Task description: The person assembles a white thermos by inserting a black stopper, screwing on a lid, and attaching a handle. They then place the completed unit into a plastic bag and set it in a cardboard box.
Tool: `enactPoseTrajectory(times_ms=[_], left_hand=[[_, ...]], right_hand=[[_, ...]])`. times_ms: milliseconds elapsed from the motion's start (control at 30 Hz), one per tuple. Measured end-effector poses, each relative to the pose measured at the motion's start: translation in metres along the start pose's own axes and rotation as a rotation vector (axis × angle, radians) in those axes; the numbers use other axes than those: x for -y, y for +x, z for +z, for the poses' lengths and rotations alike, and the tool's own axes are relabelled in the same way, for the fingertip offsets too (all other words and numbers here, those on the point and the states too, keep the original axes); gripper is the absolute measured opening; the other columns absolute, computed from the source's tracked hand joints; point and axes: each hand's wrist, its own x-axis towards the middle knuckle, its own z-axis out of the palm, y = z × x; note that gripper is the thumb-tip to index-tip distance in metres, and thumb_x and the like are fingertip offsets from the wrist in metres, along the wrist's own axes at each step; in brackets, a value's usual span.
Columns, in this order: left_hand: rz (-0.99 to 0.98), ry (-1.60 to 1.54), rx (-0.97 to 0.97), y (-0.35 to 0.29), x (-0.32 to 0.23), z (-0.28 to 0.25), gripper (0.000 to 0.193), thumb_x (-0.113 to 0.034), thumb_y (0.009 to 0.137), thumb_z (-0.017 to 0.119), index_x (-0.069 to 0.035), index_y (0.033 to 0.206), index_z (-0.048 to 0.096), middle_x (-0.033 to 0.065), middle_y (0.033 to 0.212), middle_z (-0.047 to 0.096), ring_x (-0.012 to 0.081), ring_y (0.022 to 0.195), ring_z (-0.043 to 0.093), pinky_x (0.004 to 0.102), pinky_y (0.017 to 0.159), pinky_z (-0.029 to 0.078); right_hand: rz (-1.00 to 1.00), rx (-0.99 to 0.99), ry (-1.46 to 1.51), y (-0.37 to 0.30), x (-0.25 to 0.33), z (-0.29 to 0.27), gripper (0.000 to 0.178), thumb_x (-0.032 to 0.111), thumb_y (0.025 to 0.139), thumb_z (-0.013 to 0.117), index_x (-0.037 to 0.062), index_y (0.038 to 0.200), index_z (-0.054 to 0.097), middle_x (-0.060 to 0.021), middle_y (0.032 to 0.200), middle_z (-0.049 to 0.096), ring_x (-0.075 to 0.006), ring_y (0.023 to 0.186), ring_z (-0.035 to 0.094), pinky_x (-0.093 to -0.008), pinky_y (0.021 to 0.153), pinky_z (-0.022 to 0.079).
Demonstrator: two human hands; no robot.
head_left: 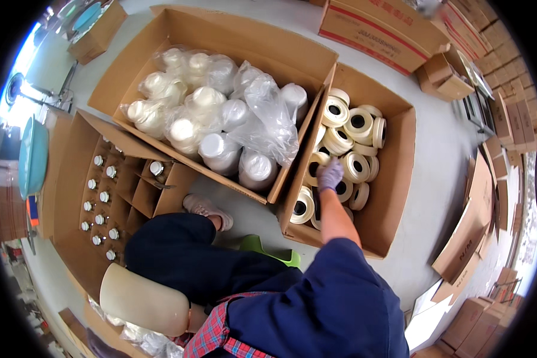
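My right hand (pixel 330 175), in a thin purple glove, reaches into the right-hand carton (pixel 394 197). Its fingers are closed at the edge of a cream ring (pixel 316 164). Around it lie several thick cream rings (pixel 357 167) with dark or white centres, piled loosely. At the lower left is a large cream cylinder (pixel 143 300), tilted on its side next to my thigh. A bit of my left arm shows at the cylinder's near end, but the left hand itself is hidden there.
A large carton (pixel 221 36) ahead holds plastic-wrapped white containers (pixel 206 98). At left, a divided carton (pixel 71 197) holds several white-capped bottles (pixel 104 196). A green stool (pixel 271 250) stands beneath me. Flattened cardboard (pixel 465 232) leans at right; a blue basin (pixel 34 156) is far left.
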Motion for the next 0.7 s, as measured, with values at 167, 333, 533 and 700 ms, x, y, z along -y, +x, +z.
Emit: enactPoseTrajectory(times_ms=[167, 333, 533, 700], left_hand=[[-0.578, -0.817, 0.025, -0.031, -0.032, 0.006, 0.060, -0.041, 0.097, 0.059, -0.001, 0.140, 0.047, 0.0181, 0.138, 0.054, 0.0303, 0.124, 0.055, 0.0427, 0.105, 0.046], [-0.211, -2.007, 0.530, 0.064, -0.196, 0.043, 0.111, -0.029, 0.071, 0.086, 0.000, 0.157, 0.022, 0.0165, 0.156, 0.035, 0.0292, 0.145, 0.035, 0.0443, 0.120, 0.027], [-0.718, -1.960, -0.156, 0.065, -0.095, 0.022, 0.076, 0.005, 0.083, 0.063, 0.003, 0.153, 0.033, 0.0141, 0.143, 0.053, 0.0239, 0.132, 0.052, 0.0384, 0.112, 0.041], [-0.653, -1.706, -0.367, 0.054, -0.063, 0.033, 0.080, 0.007, 0.083, 0.067, 0.002, 0.154, 0.030, 0.0139, 0.145, 0.050, 0.0235, 0.133, 0.051, 0.0381, 0.111, 0.043]], right_hand=[[-0.596, -0.360, 0.856, -0.049, 0.102, -0.229, 0.045, -0.003, 0.084, 0.055, -0.0056, 0.129, 0.057, -0.0158, 0.113, 0.059, -0.0278, 0.105, 0.061, -0.0349, 0.095, 0.050], [-1.040, 0.832, 1.310, -0.253, 0.257, -0.303, 0.038, 0.008, 0.086, 0.062, -0.0013, 0.123, 0.063, -0.0114, 0.118, 0.063, -0.0228, 0.112, 0.059, -0.0326, 0.101, 0.044], [-1.988, 0.281, 1.211, -0.385, 0.356, -0.342, 0.057, 0.018, 0.088, 0.069, -0.0020, 0.138, 0.051, -0.0210, 0.141, 0.049, -0.0386, 0.124, 0.055, -0.0470, 0.107, 0.044], [-1.557, 1.415, 0.590, -0.444, 0.400, -0.328, 0.052, 0.020, 0.087, 0.075, 0.0000, 0.131, 0.057, -0.0233, 0.112, 0.066, -0.0352, 0.096, 0.070, -0.0375, 0.076, 0.057]])
